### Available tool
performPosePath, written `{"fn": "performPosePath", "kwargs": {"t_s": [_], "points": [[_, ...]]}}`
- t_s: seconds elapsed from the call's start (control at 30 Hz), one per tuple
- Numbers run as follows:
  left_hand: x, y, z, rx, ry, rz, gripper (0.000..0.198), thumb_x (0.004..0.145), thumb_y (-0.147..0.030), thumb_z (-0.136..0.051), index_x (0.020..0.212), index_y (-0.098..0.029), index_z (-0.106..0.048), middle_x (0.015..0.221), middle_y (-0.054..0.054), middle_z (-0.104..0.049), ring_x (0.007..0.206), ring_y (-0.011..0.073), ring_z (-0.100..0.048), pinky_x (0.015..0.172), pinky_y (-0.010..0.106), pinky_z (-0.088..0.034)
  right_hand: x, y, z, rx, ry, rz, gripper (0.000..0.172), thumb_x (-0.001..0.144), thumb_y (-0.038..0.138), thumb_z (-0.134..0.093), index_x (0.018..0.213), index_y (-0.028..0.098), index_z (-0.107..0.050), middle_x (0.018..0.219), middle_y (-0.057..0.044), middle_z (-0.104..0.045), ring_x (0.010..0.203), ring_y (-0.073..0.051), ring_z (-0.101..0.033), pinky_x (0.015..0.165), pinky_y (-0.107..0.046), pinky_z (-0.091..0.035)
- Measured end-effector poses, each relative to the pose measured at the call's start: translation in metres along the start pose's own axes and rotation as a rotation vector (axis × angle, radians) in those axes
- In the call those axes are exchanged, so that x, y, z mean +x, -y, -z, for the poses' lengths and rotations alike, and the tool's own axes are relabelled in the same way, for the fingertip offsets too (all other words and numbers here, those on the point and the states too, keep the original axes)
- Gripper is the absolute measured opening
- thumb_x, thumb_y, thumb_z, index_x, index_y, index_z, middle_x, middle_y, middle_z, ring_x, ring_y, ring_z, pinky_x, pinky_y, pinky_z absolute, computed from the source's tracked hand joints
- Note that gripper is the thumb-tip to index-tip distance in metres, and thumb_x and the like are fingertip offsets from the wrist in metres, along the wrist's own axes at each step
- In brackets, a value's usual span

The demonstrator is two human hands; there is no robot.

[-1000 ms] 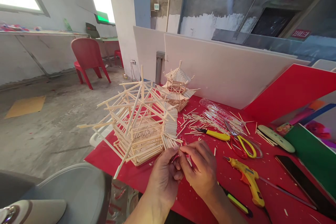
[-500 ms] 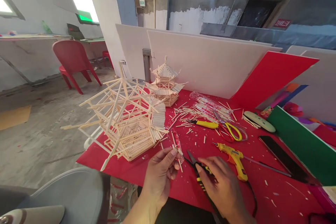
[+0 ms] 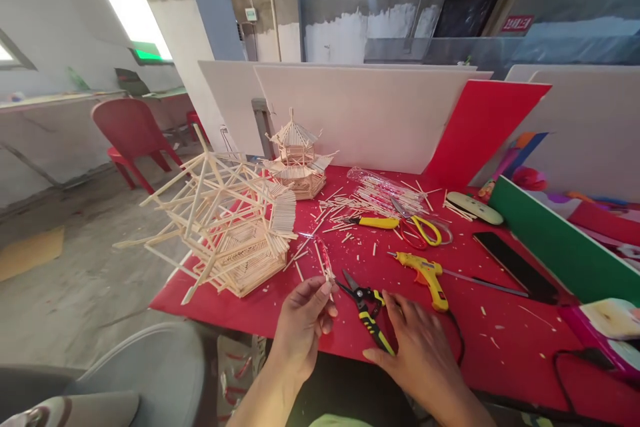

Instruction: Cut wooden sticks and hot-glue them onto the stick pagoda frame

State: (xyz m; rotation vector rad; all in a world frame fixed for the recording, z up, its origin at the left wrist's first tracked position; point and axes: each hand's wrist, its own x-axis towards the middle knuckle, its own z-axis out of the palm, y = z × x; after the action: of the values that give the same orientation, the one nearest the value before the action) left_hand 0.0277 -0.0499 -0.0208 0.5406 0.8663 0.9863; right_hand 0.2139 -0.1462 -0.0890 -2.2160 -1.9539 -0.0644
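My left hand (image 3: 300,320) is closed in a pinch on a thin stick (image 3: 326,267) held just above the red table (image 3: 505,347). My right hand (image 3: 423,350) rests beside it with its fingers curled round the handles of black-and-yellow cutters (image 3: 367,310), whose blades point to the upper left. A large, open stick-built roof frame (image 3: 225,227) lies tilted at the table's left corner, just beyond my left hand. A small finished stick pagoda (image 3: 297,157) stands behind it.
Loose sticks and a clear packet (image 3: 380,190) litter the middle. A yellow glue gun (image 3: 425,273), yellow knife (image 3: 373,221), scissors (image 3: 423,230) and dark phone (image 3: 515,267) lie to the right. White, red and green boards (image 3: 560,240) stand behind; a red chair (image 3: 127,130) sits left.
My hands, together at first, have parted. The right one dropped to the cutters and closed round their handles, while the left keeps pinching the stick. The view swung right.
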Motion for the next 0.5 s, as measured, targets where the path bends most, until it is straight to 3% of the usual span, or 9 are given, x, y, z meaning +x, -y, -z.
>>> {"fn": "performPosePath", "kwargs": {"t_s": [0.3, 0.5], "points": [[-0.007, -0.001, 0.008, -0.033, -0.027, 0.008, 0.034, 0.059, -0.026, -0.09, 0.086, -0.011, -0.077, 0.067, 0.003, -0.065, 0.053, 0.0059, -0.053, 0.044, 0.015, -0.038, 0.006, -0.002, 0.006, -0.006, 0.113, -0.032, 0.085, 0.072, 0.061, -0.069, 0.138, 0.012, -0.051, 0.133, -0.021, -0.058, 0.117, -0.039, -0.054, 0.092, -0.052, -0.043], [0.007, -0.001, 0.015, -0.086, -0.006, 0.052, 0.03, 0.061, -0.025, -0.089, 0.084, -0.011, -0.075, 0.069, 0.003, -0.066, 0.053, 0.006, -0.053, 0.045, 0.015, -0.038, 0.008, -0.008, 0.002, -0.011, 0.054, 0.017, 0.077, 0.07, 0.056, -0.072, 0.135, 0.018, -0.055, 0.126, -0.018, -0.062, 0.112, -0.038, -0.058, 0.086, -0.051, -0.048]]}}
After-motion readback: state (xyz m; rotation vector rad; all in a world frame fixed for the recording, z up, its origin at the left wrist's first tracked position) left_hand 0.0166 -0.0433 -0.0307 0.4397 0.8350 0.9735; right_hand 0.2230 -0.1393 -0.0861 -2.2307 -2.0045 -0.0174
